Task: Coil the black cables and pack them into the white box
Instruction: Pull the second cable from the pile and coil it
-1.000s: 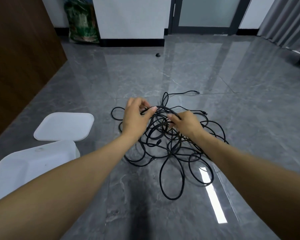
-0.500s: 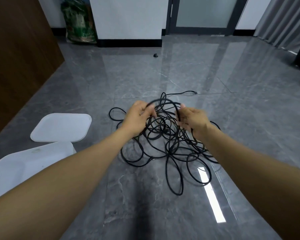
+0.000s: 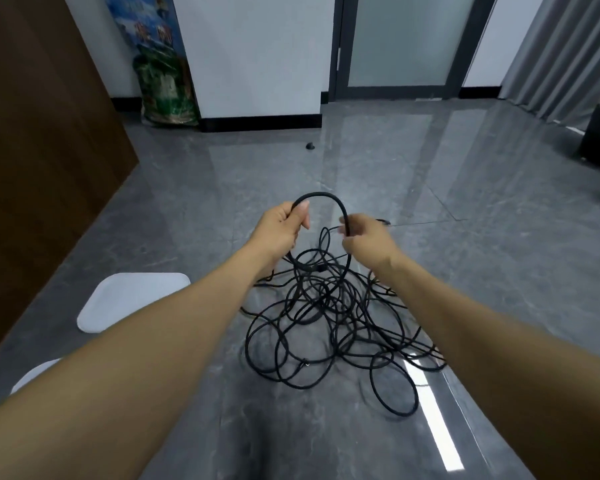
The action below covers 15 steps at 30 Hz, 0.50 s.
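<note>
The left hand and right hand each pinch one side of a single arch of black cable raised above the tangled pile of cables on the grey floor. The white box sits at the lower left, mostly hidden behind the left forearm, with its lid lying flat just beyond. As I judge it, pulling harder could cinch crossed loops into knots or drag the whole pile.
</note>
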Motion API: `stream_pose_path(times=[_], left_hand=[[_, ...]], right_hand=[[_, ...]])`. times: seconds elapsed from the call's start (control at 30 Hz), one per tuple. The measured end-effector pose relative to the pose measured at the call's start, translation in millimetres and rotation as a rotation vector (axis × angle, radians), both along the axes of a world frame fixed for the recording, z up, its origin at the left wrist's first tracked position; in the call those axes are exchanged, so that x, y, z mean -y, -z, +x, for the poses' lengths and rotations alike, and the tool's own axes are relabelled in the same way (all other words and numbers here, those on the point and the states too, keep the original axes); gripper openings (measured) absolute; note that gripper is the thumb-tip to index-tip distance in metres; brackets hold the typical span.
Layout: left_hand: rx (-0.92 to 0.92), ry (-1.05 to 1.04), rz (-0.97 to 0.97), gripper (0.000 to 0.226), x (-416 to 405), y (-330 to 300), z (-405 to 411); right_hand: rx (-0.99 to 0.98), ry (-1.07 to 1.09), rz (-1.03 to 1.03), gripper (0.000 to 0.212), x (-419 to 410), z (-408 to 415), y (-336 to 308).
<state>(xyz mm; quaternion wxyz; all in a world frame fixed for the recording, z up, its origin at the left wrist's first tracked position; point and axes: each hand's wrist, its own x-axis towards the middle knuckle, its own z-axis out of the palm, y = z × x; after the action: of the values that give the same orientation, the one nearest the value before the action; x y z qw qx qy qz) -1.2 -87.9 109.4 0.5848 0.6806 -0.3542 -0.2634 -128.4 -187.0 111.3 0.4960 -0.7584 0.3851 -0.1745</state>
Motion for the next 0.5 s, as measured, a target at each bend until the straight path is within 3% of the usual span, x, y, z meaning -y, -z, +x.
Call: stream_pose_path(times=[0.1, 0.23, 0.5], left_hand=[[-0.038, -0.074, 0.047, 0.038, 8.1, -53.8, 2.6], [-0.061, -0.077, 0.105, 0.035, 14.2, -155.2, 3.1], [-0.129, -0.012, 0.124, 0.029, 30.6, -378.0, -16.4]], right_hand=[[0.117, -0.033, 0.176, 0.012, -3.6, 2.4, -57.7], [0.161, 0.08, 0.128, 0.025, 8.1, -7.4, -157.7], [0.222, 0.262, 0.119, 0.027, 35.2, -39.6, -396.4]])
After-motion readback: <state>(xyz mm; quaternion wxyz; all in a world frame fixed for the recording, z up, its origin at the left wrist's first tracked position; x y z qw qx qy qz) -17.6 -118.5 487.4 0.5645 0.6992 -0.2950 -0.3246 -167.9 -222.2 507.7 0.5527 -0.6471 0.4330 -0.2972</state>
